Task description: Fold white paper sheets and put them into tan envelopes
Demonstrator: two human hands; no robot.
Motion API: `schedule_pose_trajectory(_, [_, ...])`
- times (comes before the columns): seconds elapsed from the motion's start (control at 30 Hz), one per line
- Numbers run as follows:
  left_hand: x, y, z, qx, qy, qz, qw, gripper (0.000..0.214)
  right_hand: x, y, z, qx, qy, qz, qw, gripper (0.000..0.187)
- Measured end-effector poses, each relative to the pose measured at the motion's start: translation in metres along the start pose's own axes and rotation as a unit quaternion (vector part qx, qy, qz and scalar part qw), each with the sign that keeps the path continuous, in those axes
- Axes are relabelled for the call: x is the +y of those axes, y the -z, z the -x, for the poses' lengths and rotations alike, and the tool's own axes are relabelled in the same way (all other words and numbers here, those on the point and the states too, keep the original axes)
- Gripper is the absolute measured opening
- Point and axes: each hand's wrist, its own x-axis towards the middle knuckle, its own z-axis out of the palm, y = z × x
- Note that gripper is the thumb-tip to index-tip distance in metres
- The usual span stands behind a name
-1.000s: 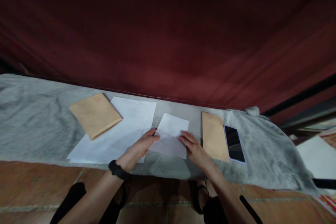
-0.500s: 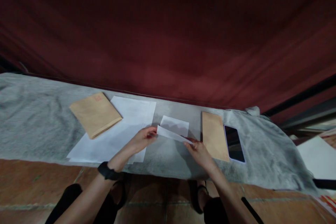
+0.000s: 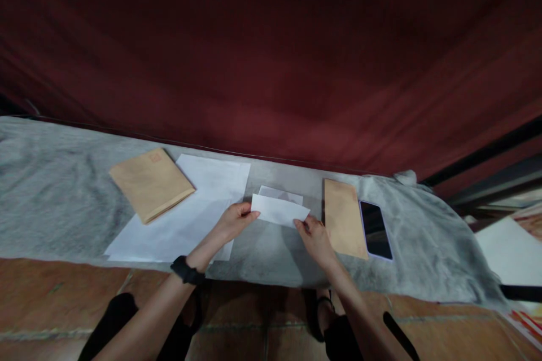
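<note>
Between my two hands is a folded white sheet of paper (image 3: pixel 279 211), held a little above the grey cloth. My left hand (image 3: pixel 236 219) pinches its left end, and my right hand (image 3: pixel 314 237) pinches its right end. Behind it, partly covered, a second piece of white paper (image 3: pixel 282 194) lies flat on the cloth. Left of my hands lie large white sheets (image 3: pixel 178 234), with a stack of brown envelopes (image 3: pixel 152 183) resting on their upper left part. To the right of my right hand is a single brown envelope (image 3: pixel 346 220).
A phone (image 3: pixel 376 230) with a dark screen lies beside the right envelope. The grey cloth (image 3: pixel 55 197) covers a long narrow surface, with a dark red curtain (image 3: pixel 271 67) hanging behind it. At the far right a white sheet (image 3: pixel 506 251) stands partly in view. Below is a tiled floor (image 3: pixel 237 338).
The sheet in my hands has tilted, so its broad face now shows instead of a thin strip. It covers more of the paper behind it.
</note>
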Motion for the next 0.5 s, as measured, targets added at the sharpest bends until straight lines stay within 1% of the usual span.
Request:
schedule_pose_trajectory(0.17, [0.000,-0.002,-0.001,0.046,0.001,-0.080,0.996,0.032,-0.001,-0.002,-0.002,0.004,-0.003,0.066,0.998,0.027])
schedule_pose_trajectory(0.27, [0.000,-0.005,-0.001,0.063,0.001,-0.093,0.994,0.024,-0.001,-0.005,-0.002,0.003,-0.009,0.085,0.996,0.021])
schedule_pose_trajectory(0.33, [0.001,-0.007,-0.001,0.072,0.007,-0.101,0.992,0.016,-0.001,-0.008,-0.001,0.015,-0.013,0.094,0.995,0.018])
schedule_pose_trajectory(0.37, [0.002,-0.008,-0.001,0.077,0.011,-0.114,0.990,0.014,-0.001,-0.010,-0.001,0.024,-0.013,0.097,0.995,0.019])
schedule_pose_trajectory(0.43, [0.003,-0.010,0.000,0.090,0.020,-0.166,0.982,0.010,-0.001,-0.013,0.001,0.041,-0.010,0.107,0.993,0.028])
schedule_pose_trajectory(0.5, [0.006,-0.012,0.000,0.101,0.028,-0.249,0.963,0.010,-0.001,-0.016,0.002,0.053,-0.004,0.117,0.992,0.040])
